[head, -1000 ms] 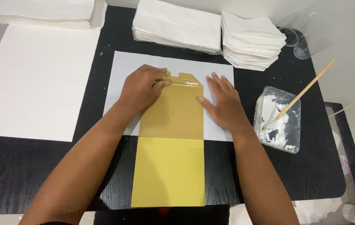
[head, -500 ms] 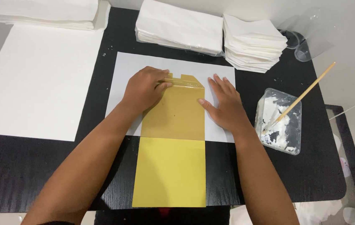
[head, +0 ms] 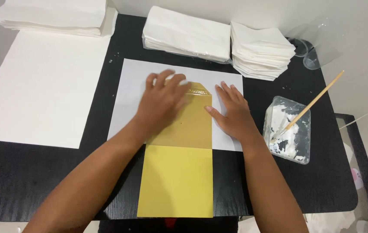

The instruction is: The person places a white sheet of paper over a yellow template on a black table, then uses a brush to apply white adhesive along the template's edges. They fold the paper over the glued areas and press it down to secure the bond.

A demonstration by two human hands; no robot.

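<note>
At the far left of the black worktop (head: 41, 181) lies a big white sheet (head: 41, 86), its left edge cut off, with a stack of white paper (head: 50, 15) at its far end, cropped by the frame's top. Toward the middle a grey sheet (head: 132, 86) carries a gold envelope (head: 184, 164), whose near end runs past the sheet toward the worktop's edge. The left hand (head: 162, 103), blurred, lies flat with fingers spread over the envelope's upper left, hiding that corner. The right hand (head: 233, 112) presses flat, fingers together, on the grey sheet, touching the envelope's right edge. Behind are two more white stacks (head: 188, 32). Rightmost, a clear tub (head: 288, 129) of white paste holds a wooden stick (head: 315, 101); clear cups (head: 311, 43) beyond are hard to make out.
</note>
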